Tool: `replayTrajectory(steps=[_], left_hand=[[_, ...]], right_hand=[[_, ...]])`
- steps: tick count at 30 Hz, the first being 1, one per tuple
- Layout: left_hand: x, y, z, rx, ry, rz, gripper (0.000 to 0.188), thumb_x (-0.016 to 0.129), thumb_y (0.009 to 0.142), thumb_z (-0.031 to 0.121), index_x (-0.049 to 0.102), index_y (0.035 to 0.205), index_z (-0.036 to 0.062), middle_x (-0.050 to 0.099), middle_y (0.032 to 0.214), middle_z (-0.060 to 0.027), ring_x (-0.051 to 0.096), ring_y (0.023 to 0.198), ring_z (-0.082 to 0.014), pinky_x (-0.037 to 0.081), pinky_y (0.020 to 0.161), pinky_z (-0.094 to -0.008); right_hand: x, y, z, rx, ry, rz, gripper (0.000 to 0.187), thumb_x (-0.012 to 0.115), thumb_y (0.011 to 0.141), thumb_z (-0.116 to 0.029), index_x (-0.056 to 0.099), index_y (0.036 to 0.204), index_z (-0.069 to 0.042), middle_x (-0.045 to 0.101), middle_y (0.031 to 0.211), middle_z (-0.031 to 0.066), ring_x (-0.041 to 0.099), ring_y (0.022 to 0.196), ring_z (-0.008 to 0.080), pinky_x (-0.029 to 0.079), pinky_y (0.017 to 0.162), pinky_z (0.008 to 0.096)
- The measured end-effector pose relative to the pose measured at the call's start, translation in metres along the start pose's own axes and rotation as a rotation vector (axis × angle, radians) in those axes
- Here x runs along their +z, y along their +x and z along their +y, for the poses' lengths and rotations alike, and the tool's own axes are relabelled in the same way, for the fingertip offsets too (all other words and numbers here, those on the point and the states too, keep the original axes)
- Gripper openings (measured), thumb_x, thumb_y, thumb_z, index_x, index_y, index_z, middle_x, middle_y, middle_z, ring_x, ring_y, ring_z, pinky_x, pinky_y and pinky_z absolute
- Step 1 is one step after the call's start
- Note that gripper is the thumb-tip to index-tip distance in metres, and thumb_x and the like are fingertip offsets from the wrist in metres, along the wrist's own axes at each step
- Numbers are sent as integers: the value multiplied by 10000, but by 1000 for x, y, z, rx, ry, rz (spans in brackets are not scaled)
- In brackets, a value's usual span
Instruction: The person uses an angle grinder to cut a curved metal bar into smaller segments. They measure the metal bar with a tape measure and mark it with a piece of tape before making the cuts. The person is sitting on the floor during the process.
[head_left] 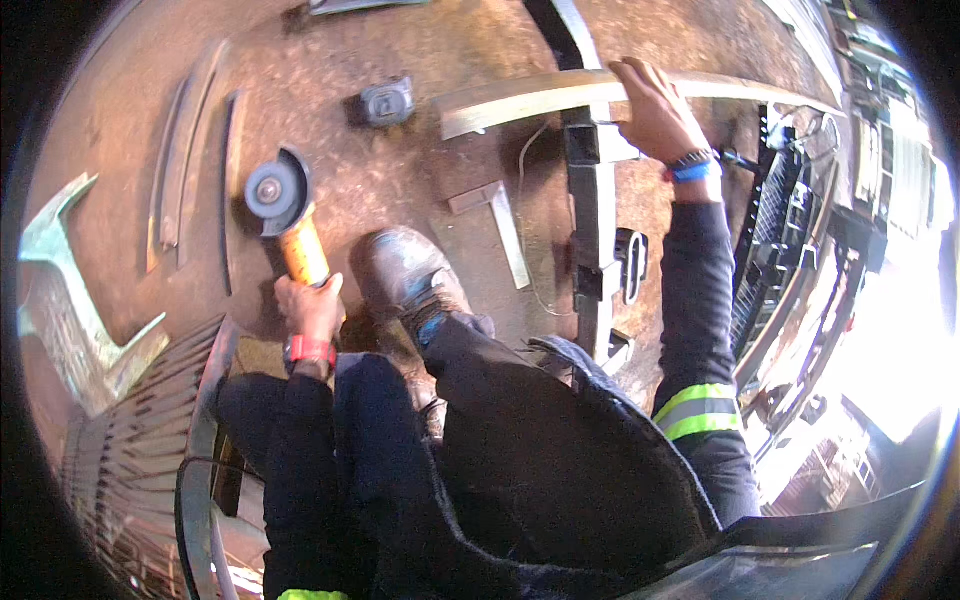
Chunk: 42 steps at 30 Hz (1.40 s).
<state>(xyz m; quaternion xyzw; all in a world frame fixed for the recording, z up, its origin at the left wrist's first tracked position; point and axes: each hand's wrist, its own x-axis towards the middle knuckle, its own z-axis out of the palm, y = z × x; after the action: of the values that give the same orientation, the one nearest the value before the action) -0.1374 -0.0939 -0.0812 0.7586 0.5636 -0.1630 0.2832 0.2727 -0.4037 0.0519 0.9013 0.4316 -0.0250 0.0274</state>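
Note:
My left hand (pixel 314 312), with a red band at its wrist, is wrapped round the body of an orange angle grinder (pixel 304 252). The grinder's grey disc (pixel 268 190) faces up, partly ringed by a dark guard. Farther off to the right, my right hand (pixel 655 110) grips a long pale bar (pixel 540 100), fingers bent over its far edge. This bar lies crosswise over a metal beam (pixel 592 200); whether it is wood or metal I cannot tell.
A try square (pixel 505 232) and a tape measure (pixel 388 102) lie on the brown floor. Narrow strips (pixel 190 150) and a greenish metal piece (pixel 70 280) are at the left. My boot (pixel 410 270) stands between the grinder and the beam. Black metal frames (pixel 775 240) crowd the right.

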Motion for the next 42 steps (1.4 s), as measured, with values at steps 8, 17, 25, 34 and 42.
replayTrajectory(steps=[8,17,25,34,42], left_hand=[[-36,-33,12,54,-116,80,905,874,725,270,370,1399,-62,459,1343,-251,451,1276,-432,386,1088,-534],[-50,-60,-31,465,-400,83,663,702,750,11,407,1343,-28,498,1264,-206,477,1207,-377,361,1069,-489],[-65,-86,13,568,-449,-113,426,529,731,-69,600,1136,43,592,1083,-129,574,1053,-278,476,910,-378],[-64,-75,13,608,-449,-166,454,500,701,-90,607,1123,37,604,1071,-133,589,1043,-303,481,922,-402],[-61,-71,17,639,-485,-305,297,569,835,-52,620,1113,41,615,994,-74,610,884,-188,495,766,-310]], right_hand=[[60,20,81,-17,-355,-363,786,768,742,-89,436,1453,-123,560,1397,130,536,1310,316,371,1130,514],[-12,24,86,-199,-251,-272,699,806,668,-135,554,1316,-63,623,1273,147,620,1135,342,464,1008,463],[-79,116,-70,-348,-142,-275,626,817,670,-190,627,1259,-93,676,1179,124,644,1108,288,436,1012,456],[33,188,-183,-571,45,104,600,696,854,-447,596,1346,-118,728,973,112,694,987,302,368,1093,603],[15,54,-182,-45,627,328,252,736,852,-246,633,978,-54,693,937,148,684,871,357,535,715,460]])
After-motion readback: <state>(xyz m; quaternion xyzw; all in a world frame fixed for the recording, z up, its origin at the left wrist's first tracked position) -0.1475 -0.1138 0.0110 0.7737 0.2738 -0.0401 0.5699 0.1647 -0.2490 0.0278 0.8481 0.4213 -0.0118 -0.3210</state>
